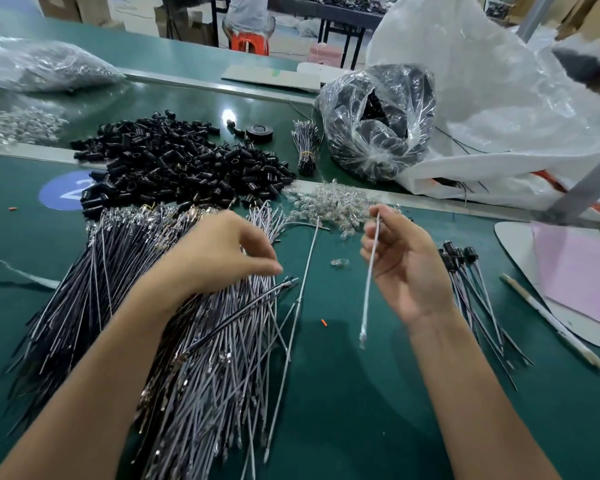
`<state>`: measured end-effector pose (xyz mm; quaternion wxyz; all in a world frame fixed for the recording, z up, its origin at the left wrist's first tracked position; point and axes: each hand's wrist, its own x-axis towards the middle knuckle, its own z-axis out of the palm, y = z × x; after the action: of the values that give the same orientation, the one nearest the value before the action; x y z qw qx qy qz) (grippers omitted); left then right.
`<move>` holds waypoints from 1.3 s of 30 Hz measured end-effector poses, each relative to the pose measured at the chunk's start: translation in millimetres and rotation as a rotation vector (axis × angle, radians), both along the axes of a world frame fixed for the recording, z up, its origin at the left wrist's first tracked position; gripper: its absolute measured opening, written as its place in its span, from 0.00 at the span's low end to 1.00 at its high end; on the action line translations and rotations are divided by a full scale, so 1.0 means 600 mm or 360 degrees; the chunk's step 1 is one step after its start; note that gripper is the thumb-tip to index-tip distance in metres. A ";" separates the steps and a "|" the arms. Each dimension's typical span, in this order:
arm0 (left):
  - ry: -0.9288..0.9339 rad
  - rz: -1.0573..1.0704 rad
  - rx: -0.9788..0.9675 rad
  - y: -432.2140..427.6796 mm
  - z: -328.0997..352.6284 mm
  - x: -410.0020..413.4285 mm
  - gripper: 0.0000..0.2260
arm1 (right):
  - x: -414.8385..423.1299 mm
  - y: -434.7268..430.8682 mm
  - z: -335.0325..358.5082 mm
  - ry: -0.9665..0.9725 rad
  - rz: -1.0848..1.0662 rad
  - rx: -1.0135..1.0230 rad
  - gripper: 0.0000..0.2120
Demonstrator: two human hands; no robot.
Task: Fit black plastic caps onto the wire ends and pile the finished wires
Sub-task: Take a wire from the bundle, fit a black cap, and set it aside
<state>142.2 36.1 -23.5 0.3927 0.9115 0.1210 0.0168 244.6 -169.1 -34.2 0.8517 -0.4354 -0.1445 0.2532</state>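
Head view: your right hand [406, 268] pinches white wire [367, 306], hanging free over bare mat [343, 393]; left hand [219, 254] curls onto wire pile [194, 358], grip unclear; finished wires [459, 259] just right.

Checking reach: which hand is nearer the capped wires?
Right. The right hand, holding a white wire, is beside the capped wires; the left hand is farther off, over the uncapped wires.
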 end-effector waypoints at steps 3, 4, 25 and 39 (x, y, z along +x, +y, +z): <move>0.0205 -0.0111 0.0361 -0.031 -0.012 0.011 0.10 | 0.002 -0.004 -0.001 -0.0016 0.0007 -0.0030 0.04; 0.0215 -0.0107 0.0427 -0.037 -0.014 0.014 0.11 | 0.002 -0.005 -0.002 -0.0018 0.0004 -0.0042 0.04; 0.0205 0.0090 0.0533 -0.037 -0.026 0.025 0.10 | -0.006 -0.005 0.004 -0.0039 -0.0031 -0.0241 0.04; -0.0054 0.0085 0.0217 -0.036 -0.019 0.025 0.07 | -0.009 0.000 0.000 -0.0150 -0.0056 -0.0407 0.02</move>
<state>157.2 14.5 -35.0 0.3310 0.9322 0.1371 0.0510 239.2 -168.9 -34.4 0.7859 -0.5542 -0.1433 0.2339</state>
